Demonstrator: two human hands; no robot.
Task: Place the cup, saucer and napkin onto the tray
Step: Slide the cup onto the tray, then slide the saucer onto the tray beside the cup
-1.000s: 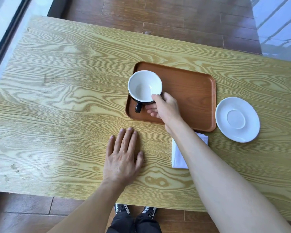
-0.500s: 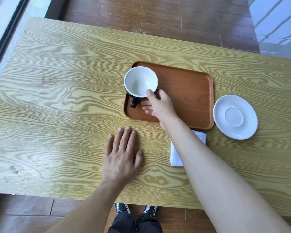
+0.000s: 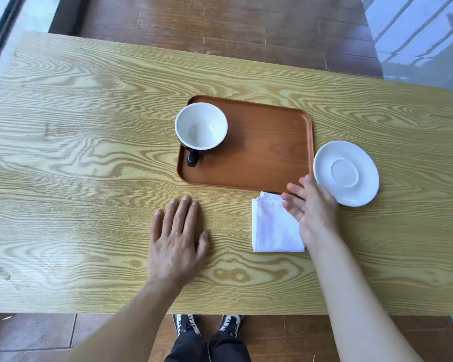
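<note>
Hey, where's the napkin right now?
In the head view the white napkin lies folded on the wooden table, just off the brown tray's near right corner, partly under the open right hand.

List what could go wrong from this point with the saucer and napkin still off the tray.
1. The right hand is open between the napkin and the saucer; a hasty reach could knock the saucer along the table.
2. The cup stands in the tray's near-left corner, handle toward the rim; sliding the saucer in carelessly may bump it.
3. The folded napkin may come unfolded if pinched by one layer.
</note>
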